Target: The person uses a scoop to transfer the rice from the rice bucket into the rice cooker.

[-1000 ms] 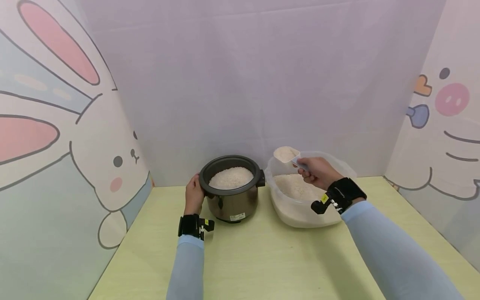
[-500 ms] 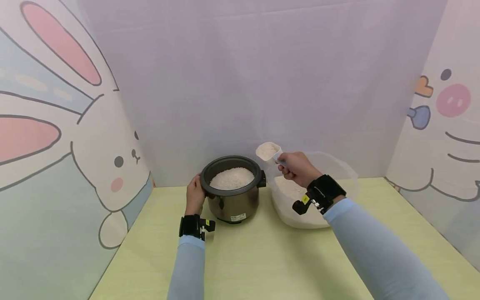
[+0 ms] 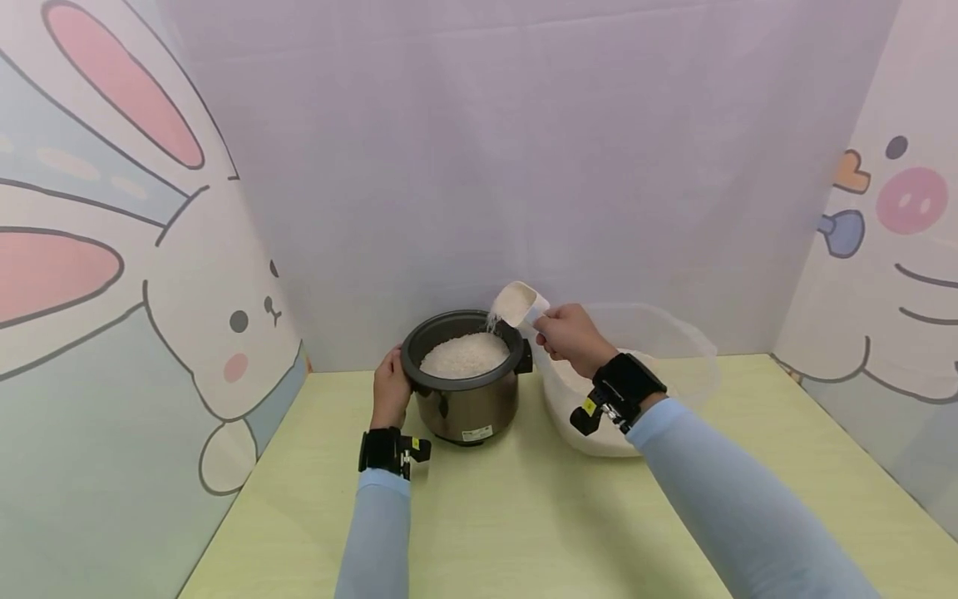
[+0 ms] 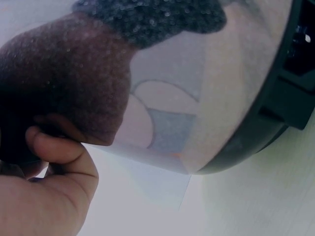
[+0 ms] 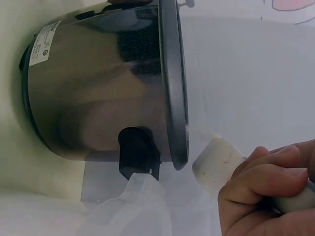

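Note:
The rice cooker [image 3: 464, 412], dark and shiny with a black rim, stands uncovered on the table with white rice [image 3: 462, 356] inside. My left hand [image 3: 391, 391] holds it at its left side; in the left wrist view thumb and fingers curl round the dark side handle [image 4: 19, 142]. In my right hand [image 3: 572, 337] is the handle of a white scoop [image 3: 518, 303], tipped over the cooker's right rim, and grains fall from its lip into the pot. The right wrist view shows the scoop [image 5: 216, 164] close beside the rim, gripped by curled fingers.
To the cooker's right, a translucent plastic tub [image 3: 572, 433] holds more rice, partly hidden behind my right hand and wrist. A pale curtain [image 3: 479, 183] hangs right behind both, and cartoon-printed panels [image 3: 224, 399] stand at each side of the yellow-green table [image 3: 479, 524].
My right hand has moved left from over the tub to the cooker's rim. The scoop has gone from level to tilted, and rice now pours out. My left hand stays put.

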The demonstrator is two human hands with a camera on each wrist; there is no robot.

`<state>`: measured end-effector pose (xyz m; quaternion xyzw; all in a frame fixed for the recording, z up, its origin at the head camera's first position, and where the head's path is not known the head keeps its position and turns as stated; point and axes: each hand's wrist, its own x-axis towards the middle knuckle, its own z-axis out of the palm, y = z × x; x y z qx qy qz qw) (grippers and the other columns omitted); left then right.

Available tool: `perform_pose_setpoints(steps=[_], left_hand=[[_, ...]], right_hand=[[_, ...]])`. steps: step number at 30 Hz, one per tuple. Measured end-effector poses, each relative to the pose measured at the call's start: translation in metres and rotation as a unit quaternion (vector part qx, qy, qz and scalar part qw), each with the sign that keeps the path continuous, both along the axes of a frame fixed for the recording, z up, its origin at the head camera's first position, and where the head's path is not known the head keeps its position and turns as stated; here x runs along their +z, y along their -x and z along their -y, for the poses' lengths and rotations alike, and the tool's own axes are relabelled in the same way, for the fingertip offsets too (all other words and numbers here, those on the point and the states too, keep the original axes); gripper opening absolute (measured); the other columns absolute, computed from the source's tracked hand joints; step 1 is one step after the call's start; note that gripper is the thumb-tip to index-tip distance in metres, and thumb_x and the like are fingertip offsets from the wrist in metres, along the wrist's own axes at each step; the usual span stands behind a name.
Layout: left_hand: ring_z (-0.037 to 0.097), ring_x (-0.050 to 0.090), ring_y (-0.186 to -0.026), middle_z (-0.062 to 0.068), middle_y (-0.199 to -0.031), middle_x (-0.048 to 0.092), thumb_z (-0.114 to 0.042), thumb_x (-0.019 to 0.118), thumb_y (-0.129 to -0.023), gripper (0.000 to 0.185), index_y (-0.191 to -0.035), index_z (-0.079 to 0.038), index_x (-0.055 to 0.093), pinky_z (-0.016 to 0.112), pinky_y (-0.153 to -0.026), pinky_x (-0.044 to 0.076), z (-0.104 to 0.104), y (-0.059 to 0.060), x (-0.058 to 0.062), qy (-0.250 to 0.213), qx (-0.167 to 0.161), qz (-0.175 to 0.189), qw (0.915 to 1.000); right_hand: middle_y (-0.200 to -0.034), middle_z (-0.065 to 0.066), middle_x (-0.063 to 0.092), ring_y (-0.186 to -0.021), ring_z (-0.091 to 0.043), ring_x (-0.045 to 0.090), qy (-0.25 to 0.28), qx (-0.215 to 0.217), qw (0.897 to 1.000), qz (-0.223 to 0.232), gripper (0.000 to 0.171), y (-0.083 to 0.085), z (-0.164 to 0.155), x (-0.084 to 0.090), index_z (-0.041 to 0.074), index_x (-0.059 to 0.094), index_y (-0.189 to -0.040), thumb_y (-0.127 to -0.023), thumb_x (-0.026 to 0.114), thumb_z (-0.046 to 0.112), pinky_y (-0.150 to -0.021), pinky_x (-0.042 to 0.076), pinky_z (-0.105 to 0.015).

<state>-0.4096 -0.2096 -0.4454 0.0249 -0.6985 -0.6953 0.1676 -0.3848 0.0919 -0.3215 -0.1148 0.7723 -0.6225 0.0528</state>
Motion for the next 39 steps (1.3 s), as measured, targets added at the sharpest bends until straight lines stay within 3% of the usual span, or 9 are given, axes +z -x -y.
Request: perform_pose_setpoints(steps=[5, 9, 14, 19, 22, 24, 32, 39], left_hand=[[0.027, 0.055, -0.122, 0.017, -0.142, 0.056, -0.030, 0.035, -0.114, 0.044, -0.144, -0.003, 0.054, 0.047, -0.104, 0.048, -0.001, 0.000, 0.000, 0.003, -0.001, -0.001, 1.0000], [0.028, 0.055, -0.123, 0.017, -0.143, 0.056, -0.030, 0.035, -0.114, 0.045, -0.145, -0.003, 0.053, 0.048, -0.105, 0.048, 0.000, 0.002, -0.003, 0.006, -0.003, -0.002, 1.0000], [0.028, 0.055, -0.126, 0.017, -0.144, 0.055, -0.030, 0.035, -0.114, 0.045, -0.145, -0.003, 0.052, 0.048, -0.106, 0.047, 0.002, 0.002, -0.004, 0.005, -0.003, -0.004, 1.0000], [0.028, 0.055, -0.125, 0.018, -0.143, 0.056, -0.029, 0.035, -0.114, 0.044, -0.144, -0.002, 0.053, 0.048, -0.106, 0.047, 0.002, 0.002, -0.004, 0.004, -0.003, -0.007, 1.0000], [0.028, 0.056, -0.123, 0.017, -0.142, 0.056, -0.029, 0.035, -0.114, 0.044, -0.143, -0.002, 0.054, 0.047, -0.105, 0.048, 0.001, 0.001, -0.003, 0.005, -0.002, -0.008, 1.0000], [0.028, 0.056, -0.123, 0.017, -0.142, 0.056, -0.029, 0.035, -0.114, 0.044, -0.143, -0.003, 0.054, 0.047, -0.105, 0.048, 0.001, 0.000, -0.002, 0.006, -0.002, -0.007, 1.0000], [0.028, 0.055, -0.125, 0.017, -0.144, 0.055, -0.029, 0.035, -0.114, 0.044, -0.144, -0.003, 0.054, 0.048, -0.107, 0.047, 0.001, -0.001, 0.000, -0.001, -0.001, 0.000, 1.0000], [0.028, 0.055, -0.125, 0.017, -0.144, 0.055, -0.028, 0.035, -0.114, 0.043, -0.144, -0.003, 0.054, 0.048, -0.107, 0.047, 0.000, -0.002, 0.001, 0.001, -0.001, -0.001, 1.0000]], right_hand=[[-0.067, -0.005, 0.043, -0.059, -0.015, 0.031, -0.021, 0.000, 1.000, -0.021, 0.044, -0.001, 0.009, -0.001, 0.015, 0.023, -0.071, -0.108, 0.045, 0.008, -0.057, 0.028, -0.029], [-0.075, -0.008, 0.049, -0.060, -0.015, 0.033, -0.039, -0.005, 0.998, -0.039, 0.031, 0.000, 0.017, -0.003, 0.009, 0.042, -0.077, -0.108, 0.044, 0.010, -0.058, 0.029, -0.031], [-0.084, -0.007, 0.047, -0.060, -0.017, 0.029, -0.069, -0.001, 0.995, -0.069, 0.022, -0.001, 0.026, -0.007, -0.003, 0.059, -0.105, -0.110, 0.043, 0.013, -0.059, 0.030, -0.033], [-0.108, -0.019, 0.057, -0.059, -0.018, 0.026, -0.091, 0.008, 0.992, -0.083, 0.034, -0.002, 0.031, -0.009, -0.006, 0.054, -0.135, -0.112, 0.041, 0.015, -0.058, 0.030, -0.036], [-0.113, -0.026, 0.059, -0.057, -0.017, 0.028, -0.104, 0.006, 0.990, -0.094, 0.035, -0.001, 0.035, -0.009, -0.009, 0.055, -0.133, -0.111, 0.041, 0.015, -0.055, 0.031, -0.035], [-0.107, -0.025, 0.061, -0.055, -0.016, 0.031, -0.112, -0.001, 0.988, -0.102, 0.034, -0.002, 0.038, -0.008, -0.010, 0.059, -0.126, -0.111, 0.042, 0.015, -0.054, 0.032, -0.033], [-0.077, -0.013, 0.055, -0.052, -0.013, 0.034, -0.137, 0.006, 0.981, -0.140, 0.030, -0.012, 0.046, -0.003, -0.013, 0.063, -0.115, -0.108, 0.043, 0.009, -0.051, 0.032, -0.030], [-0.067, -0.004, 0.040, -0.054, -0.014, 0.033, -0.149, 0.020, 0.977, -0.149, 0.029, -0.012, 0.051, -0.005, -0.010, 0.062, -0.099, -0.109, 0.044, 0.010, -0.053, 0.031, -0.030]])
